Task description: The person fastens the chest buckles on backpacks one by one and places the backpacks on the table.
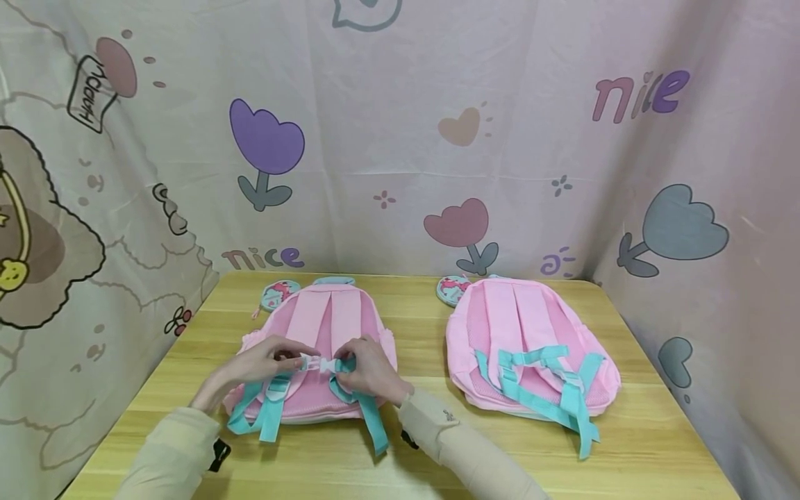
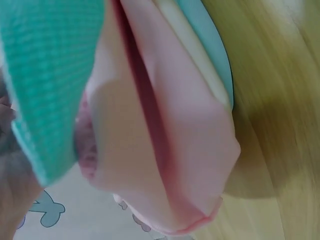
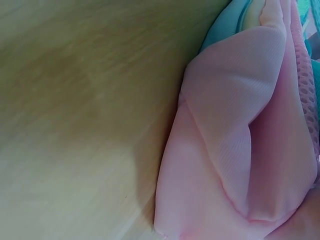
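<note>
A pink backpack lies with its shoulder straps facing up on the left side of the table. Over its middle, a white side-release buckle is held between my two hands. My left hand pinches the buckle's left part between thumb and fingers. My right hand pinches its right end, where a teal strap joins it. The two parts meet end to end; I cannot tell whether they are locked. In the left wrist view, a teal strap hangs before the pink side of the bag.
A second pink backpack lies to the right, teal straps crossing its lower part. Round teal-and-pink pouches sit by the top of each bag. Behind the wooden table hangs a printed cloth.
</note>
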Demonstrator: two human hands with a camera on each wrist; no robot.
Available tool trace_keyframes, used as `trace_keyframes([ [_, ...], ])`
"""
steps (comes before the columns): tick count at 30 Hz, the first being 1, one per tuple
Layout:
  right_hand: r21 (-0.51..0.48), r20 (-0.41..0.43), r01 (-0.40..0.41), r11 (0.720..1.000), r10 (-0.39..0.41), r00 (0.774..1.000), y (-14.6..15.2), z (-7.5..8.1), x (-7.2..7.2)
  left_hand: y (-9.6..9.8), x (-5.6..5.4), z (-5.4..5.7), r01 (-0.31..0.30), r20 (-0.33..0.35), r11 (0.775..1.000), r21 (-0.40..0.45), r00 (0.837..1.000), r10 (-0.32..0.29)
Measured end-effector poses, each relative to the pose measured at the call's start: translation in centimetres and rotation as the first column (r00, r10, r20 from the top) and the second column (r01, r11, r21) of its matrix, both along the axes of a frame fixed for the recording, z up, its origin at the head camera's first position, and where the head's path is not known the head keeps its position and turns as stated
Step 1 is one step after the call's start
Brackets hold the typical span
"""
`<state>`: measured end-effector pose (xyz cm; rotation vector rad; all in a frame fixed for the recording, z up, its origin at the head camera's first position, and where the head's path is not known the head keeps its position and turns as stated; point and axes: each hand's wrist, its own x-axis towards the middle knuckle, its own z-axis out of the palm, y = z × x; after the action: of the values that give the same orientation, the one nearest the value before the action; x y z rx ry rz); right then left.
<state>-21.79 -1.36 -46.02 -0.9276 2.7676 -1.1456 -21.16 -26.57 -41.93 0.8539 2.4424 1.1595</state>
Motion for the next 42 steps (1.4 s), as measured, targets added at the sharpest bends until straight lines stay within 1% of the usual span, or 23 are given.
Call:
trace_keyframes([
  [3,0.001,-0.012,0.0,1.0,0.0,1.0,0.0,0.0,0.0,0.0,0.0,0.0,0.01,0.006,1.0,0.004,1.0,-0.01],
  [6,0.003,-0.018,0.001,1.0,0.0,1.0,0.0,0.0,0.0,0.2,0.0,-0.1,0.017,0.016,1.0,-0.008,1.0,-0.017],
  [12,0.01,-0.009,-0.003,1.0,0.003,1.0,-0.1,0.0,0.0,0.3,-0.2,-0.4,0.012,0.034,0.999,-0.029,0.999,-0.011],
  [19,0.007,0.014,-0.029,1.0,0.028,0.999,0.0,0.2,0.1,0.8,0.1,-0.2,-0.006,0.054,0.999,-0.038,0.999,0.008],
  [21,0.006,0.015,-0.028,1.0,0.028,1.0,0.0,0.2,0.1,0.9,0.1,-0.3,-0.006,0.045,0.999,-0.04,0.999,0.008],
  [24,-0.007,0.011,-0.004,1.0,0.005,1.0,0.0,0.1,0.2,0.8,0.0,-0.4,-0.006,0.033,0.999,-0.038,0.999,0.008],
  [28,-0.028,0.001,0.018,0.999,-0.018,1.0,0.0,0.0,0.4,0.9,-0.1,-0.5,-0.019,0.031,0.999,-0.031,0.999,0.02],
  [31,-0.026,-0.01,0.017,1.0,-0.017,1.0,0.1,-0.1,0.4,1.0,-0.1,-0.7,-0.022,0.029,1.0,-0.019,0.999,0.023],
  [37,-0.013,-0.002,0.017,1.0,-0.017,1.0,0.1,-0.2,0.3,1.4,-0.2,-1.2,-0.006,-0.024,1.0,0.016,1.0,0.007],
  [39,-0.015,-0.003,0.015,1.0,-0.015,1.0,0.2,-0.1,0.4,1.6,-0.2,-1.4,-0.017,-0.037,1.0,0.024,0.999,0.018],
  [42,-0.023,0.002,0.016,1.0,-0.016,1.0,0.2,0.0,0.4,1.9,-0.1,-1.3,-0.055,-0.029,0.998,0.029,0.998,0.056],
])
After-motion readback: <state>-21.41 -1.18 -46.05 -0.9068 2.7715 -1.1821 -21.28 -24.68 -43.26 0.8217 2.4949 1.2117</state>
